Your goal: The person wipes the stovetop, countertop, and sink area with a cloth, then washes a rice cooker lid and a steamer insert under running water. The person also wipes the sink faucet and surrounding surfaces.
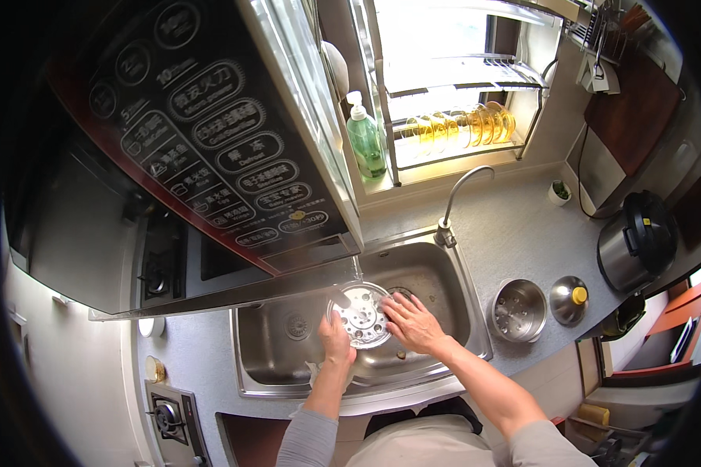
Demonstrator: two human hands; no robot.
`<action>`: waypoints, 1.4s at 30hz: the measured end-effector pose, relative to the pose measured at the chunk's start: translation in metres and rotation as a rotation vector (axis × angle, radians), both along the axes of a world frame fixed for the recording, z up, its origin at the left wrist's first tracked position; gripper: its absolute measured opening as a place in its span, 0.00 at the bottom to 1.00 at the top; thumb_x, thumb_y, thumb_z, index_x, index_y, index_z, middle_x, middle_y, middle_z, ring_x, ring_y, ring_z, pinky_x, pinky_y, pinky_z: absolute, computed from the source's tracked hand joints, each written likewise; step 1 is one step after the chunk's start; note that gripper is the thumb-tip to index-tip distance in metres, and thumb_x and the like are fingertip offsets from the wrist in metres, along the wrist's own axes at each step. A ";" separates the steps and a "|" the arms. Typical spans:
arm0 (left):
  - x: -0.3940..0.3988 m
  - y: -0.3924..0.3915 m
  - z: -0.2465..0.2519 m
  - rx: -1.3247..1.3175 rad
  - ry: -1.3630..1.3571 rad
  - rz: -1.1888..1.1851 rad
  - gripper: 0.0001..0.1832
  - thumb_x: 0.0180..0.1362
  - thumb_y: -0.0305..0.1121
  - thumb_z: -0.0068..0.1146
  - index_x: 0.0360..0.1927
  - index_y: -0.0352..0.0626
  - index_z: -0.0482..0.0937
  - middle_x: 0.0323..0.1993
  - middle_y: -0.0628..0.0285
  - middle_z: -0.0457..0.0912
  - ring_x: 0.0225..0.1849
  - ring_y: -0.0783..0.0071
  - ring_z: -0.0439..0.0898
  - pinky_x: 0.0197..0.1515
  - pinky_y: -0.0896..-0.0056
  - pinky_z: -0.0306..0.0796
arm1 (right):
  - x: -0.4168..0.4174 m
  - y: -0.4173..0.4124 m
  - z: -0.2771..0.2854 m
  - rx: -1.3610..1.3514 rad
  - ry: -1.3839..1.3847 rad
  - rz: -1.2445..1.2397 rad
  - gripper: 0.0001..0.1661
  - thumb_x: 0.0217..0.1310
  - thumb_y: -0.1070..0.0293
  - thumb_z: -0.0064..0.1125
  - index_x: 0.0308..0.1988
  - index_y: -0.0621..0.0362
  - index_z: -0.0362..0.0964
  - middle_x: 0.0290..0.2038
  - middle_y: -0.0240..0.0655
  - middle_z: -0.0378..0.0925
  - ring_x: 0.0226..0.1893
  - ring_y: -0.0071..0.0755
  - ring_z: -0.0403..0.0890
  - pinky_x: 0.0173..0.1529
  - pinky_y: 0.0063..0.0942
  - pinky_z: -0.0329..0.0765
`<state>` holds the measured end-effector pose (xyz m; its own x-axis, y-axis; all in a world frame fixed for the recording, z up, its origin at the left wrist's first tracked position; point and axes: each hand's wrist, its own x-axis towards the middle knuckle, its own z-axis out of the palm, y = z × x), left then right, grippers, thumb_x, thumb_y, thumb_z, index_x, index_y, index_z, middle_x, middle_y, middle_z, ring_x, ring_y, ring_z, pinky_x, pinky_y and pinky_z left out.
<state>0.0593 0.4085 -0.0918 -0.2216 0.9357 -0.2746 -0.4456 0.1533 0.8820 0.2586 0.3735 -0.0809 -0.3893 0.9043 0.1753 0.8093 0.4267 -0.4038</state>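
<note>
A round metal steamer plate with holes (pixel 362 316) is held over the double stainless-steel sink (pixel 438 292). My left hand (pixel 335 340) grips its left rim, the thumb on top. Against the plate's right edge lies my right hand (pixel 412 323), its fingers spread over the rim; whether it bears any weight cannot be told. Water appears to run onto the plate from above, but the faucet is mostly hidden behind the microwave. A pale cloth or bag hangs at the sink's front edge, partly hidden by my left wrist.
A microwave (pixel 228 146) juts in at upper left. Right of the sink stand a steel pot (pixel 519 310), a lid with yellow knob (pixel 569 300) and a black-lidded cooker (pixel 637 245). A thin curved tap (pixel 458 187) rises behind; a green soap bottle (pixel 366 146) stands by the window.
</note>
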 end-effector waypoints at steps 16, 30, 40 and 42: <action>0.068 0.047 -0.033 -0.308 0.197 -0.368 0.36 0.63 0.69 0.37 0.44 0.41 0.75 0.40 0.50 0.81 0.42 0.51 0.81 0.48 0.49 0.73 | -0.008 -0.005 -0.002 -0.232 0.806 -0.283 0.28 0.67 0.70 0.52 0.65 0.57 0.61 0.60 0.50 0.70 0.60 0.50 0.73 0.62 0.36 0.72; -0.001 0.027 0.011 0.081 0.120 -0.117 0.14 0.69 0.34 0.44 0.40 0.34 0.78 0.36 0.60 0.82 0.37 0.68 0.82 0.39 0.65 0.76 | -0.080 0.043 0.027 -0.530 0.490 -0.169 0.40 0.70 0.42 0.38 0.71 0.53 0.50 0.75 0.46 0.39 0.76 0.53 0.37 0.73 0.59 0.46; 0.024 0.011 0.030 0.042 0.918 -0.363 0.22 0.73 0.45 0.40 0.46 0.35 0.79 0.37 0.57 0.82 0.40 0.74 0.78 0.43 0.68 0.73 | -0.099 0.068 -0.006 -0.449 0.858 -0.572 0.35 0.71 0.45 0.38 0.70 0.50 0.53 0.69 0.49 0.56 0.69 0.56 0.55 0.69 0.47 0.57; 0.017 0.019 0.004 -0.026 0.447 -0.248 0.18 0.72 0.40 0.43 0.43 0.35 0.78 0.39 0.57 0.82 0.41 0.71 0.79 0.42 0.67 0.73 | -0.098 0.053 0.003 -0.307 0.658 -0.473 0.30 0.72 0.49 0.35 0.68 0.48 0.56 0.70 0.42 0.55 0.69 0.54 0.55 0.68 0.49 0.58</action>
